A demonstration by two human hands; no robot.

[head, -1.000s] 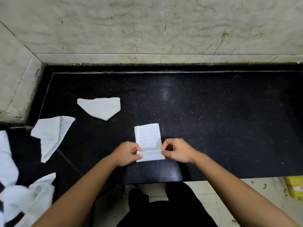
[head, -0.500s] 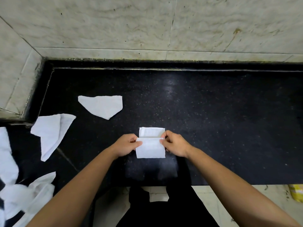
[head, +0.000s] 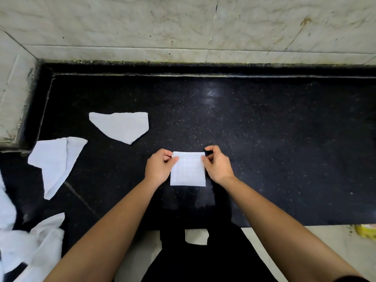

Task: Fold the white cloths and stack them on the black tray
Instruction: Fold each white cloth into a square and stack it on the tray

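Folded cloth [head: 188, 169]: far corners pinched by left hand [head: 159, 167] and right hand [head: 218, 166]. Flat loose cloth [head: 122, 127] and creased cloth [head: 54, 159] to the left, well apart, on black counter [head: 264, 149].

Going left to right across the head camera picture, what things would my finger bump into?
First the half-folded white cloth, flat white cloth, left hand, small folded cloth, right hand, yellow object.

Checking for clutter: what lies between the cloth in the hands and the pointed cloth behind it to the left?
The left hand pinching the held cloth, then bare black counter, in the head view.
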